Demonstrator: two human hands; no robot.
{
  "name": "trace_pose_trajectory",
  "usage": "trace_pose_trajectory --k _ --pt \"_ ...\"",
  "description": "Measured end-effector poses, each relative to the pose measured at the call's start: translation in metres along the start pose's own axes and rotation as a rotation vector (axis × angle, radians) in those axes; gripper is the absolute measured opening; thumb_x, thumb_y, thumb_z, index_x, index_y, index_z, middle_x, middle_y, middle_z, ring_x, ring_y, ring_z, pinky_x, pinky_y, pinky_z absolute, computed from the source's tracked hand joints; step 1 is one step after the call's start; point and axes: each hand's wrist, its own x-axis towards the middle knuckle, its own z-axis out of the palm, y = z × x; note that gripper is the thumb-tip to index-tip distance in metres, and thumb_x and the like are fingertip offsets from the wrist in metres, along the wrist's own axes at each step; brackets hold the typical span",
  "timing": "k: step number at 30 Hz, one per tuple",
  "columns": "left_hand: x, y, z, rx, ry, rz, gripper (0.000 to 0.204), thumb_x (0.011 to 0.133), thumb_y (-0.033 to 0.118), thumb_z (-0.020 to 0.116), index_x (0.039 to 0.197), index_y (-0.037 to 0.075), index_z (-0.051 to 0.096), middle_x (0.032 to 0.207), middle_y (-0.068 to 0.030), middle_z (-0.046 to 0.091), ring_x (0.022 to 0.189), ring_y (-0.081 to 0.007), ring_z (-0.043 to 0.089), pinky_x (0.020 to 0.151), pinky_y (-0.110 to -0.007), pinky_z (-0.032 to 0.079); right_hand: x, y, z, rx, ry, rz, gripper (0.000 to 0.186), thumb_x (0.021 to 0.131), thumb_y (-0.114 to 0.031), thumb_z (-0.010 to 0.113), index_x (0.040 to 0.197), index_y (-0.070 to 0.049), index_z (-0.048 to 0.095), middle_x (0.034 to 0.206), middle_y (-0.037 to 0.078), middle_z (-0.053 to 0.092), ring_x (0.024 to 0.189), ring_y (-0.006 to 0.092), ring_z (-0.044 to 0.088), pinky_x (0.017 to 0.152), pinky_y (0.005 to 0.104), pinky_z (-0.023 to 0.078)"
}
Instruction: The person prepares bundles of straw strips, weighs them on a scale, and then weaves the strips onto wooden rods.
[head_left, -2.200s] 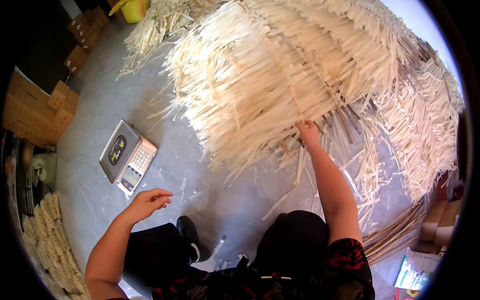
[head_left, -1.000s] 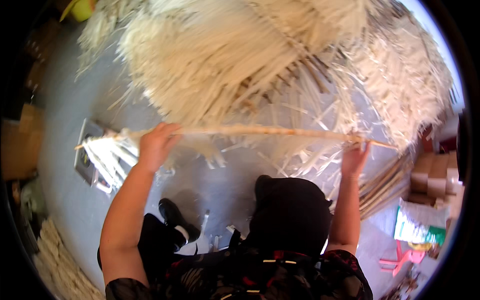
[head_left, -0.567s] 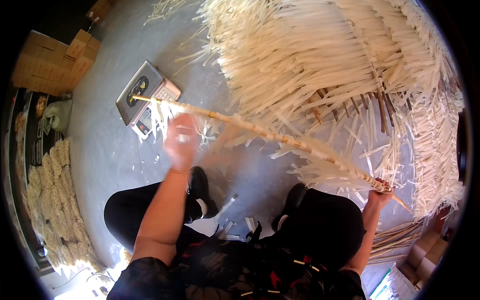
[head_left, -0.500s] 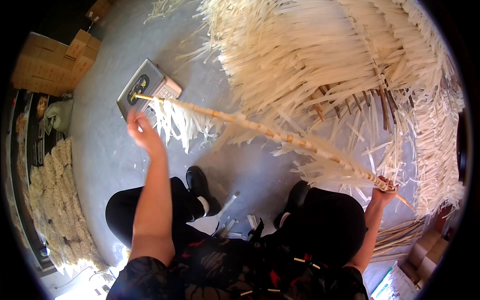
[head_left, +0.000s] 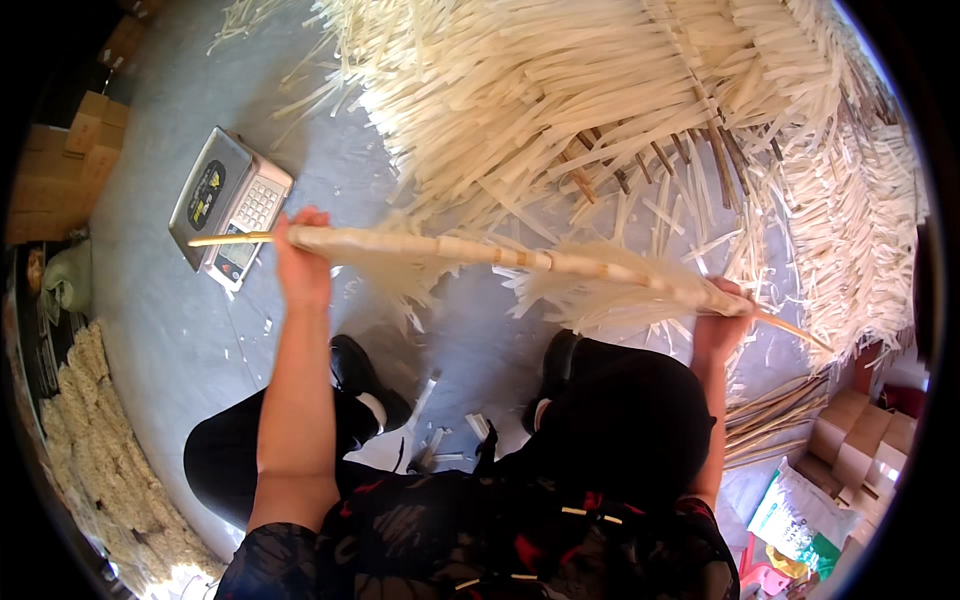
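Note:
A long thin stick (head_left: 230,239) with pale, flat strips (head_left: 590,290) looped along it stretches across in front of me, its right end a little lower. My left hand (head_left: 303,258) is closed around it near the left tip, where bare stick pokes out. Toward the other end, my right hand (head_left: 724,318) is closed around the stick and the strips on it; a bare tip juts out beyond. The strips hang below the stick and are blurred by motion. What the strips are made of I cannot tell.
A digital scale (head_left: 228,205) stands on the grey floor near the left tip. Many strip-laden sticks lie in a large pile (head_left: 520,110) ahead and right. Bare sticks (head_left: 775,425), cardboard boxes (head_left: 850,430) and a white bag (head_left: 800,515) are at lower right. Boxes (head_left: 60,180) stand at left.
My left hand, apart from the stick before, has come down onto its left end. That end has dropped and the stick is now nearer level. The view has shifted.

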Motion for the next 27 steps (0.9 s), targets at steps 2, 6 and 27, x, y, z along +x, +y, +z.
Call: trace_pose_trajectory --k 2,6,27 --pt "-0.004 -0.045 0.008 0.205 0.043 -0.068 0.047 0.098 0.043 0.038 0.102 0.002 0.060 0.099 -0.0109 0.062 0.097 -0.0211 0.057 0.091 -0.035 0.043 0.008 0.043 0.049 -0.037 0.272 0.147 0.058 0.096 -0.043 0.026 0.099 0.005 0.059 0.107 0.019 0.061 0.102 0.0285 0.055 0.100 0.0408 0.037" --pt "-0.023 -0.042 0.064 0.111 -0.036 -0.076 0.056 0.098 0.050 0.031 0.105 0.002 0.059 0.105 -0.0103 0.062 0.100 -0.0206 0.056 0.093 -0.034 0.040 0.016 0.022 0.104 0.127 0.014 0.121 0.063 0.097 -0.047 0.024 0.107 0.005 0.058 0.117 0.019 0.059 0.109 0.0274 0.053 0.101 0.0400 0.036" --pt "0.116 -0.122 0.027 1.459 -0.044 -0.228 0.070 0.088 0.055 0.048 0.128 -0.002 0.050 0.127 -0.0222 0.053 0.117 -0.0338 0.051 0.099 -0.039 0.039 -0.020 0.175 0.084 0.100 -0.200 1.176 0.076 0.092 -0.065 0.030 0.144 -0.010 0.031 0.148 0.011 0.033 0.133 0.0294 0.035 0.107 0.0475 0.029"
